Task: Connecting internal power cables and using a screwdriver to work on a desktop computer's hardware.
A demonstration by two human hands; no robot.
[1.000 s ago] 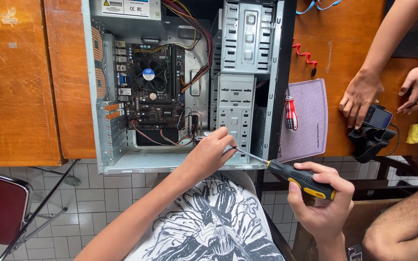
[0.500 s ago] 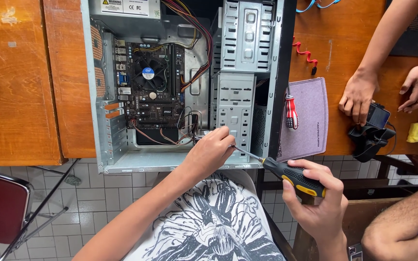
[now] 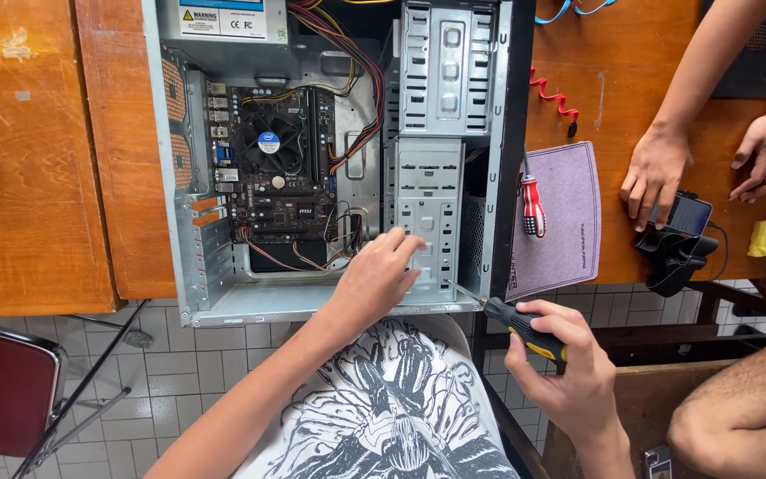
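So the black-and-yellow-handled screwdriver [image 3: 518,325] sits in the right hand [image 3: 569,372], grip closed around the handle, and its metal shaft points up-left so the tip meets the lower front corner of the open grey metal computer case [image 3: 190,266]. The case lies on its side on the orange-brown wooden tabletop [image 3: 28,177], its near edge hanging out over the tiled floor. The left hand [image 3: 374,279] reaches inside with fingers loosely curled, resting against the perforated silver drive cage [image 3: 427,200], not really holding anything. Left of that there's the dark motherboard with its black round cooler fan [image 3: 268,144]. Just right of the case, a small red-and-white screwdriver [image 3: 533,206] lies on a purple-grey rectangular mat [image 3: 569,222]. Further right another person's hands [image 3: 653,177] rest on the tabletop by a black gadget [image 3: 676,248].
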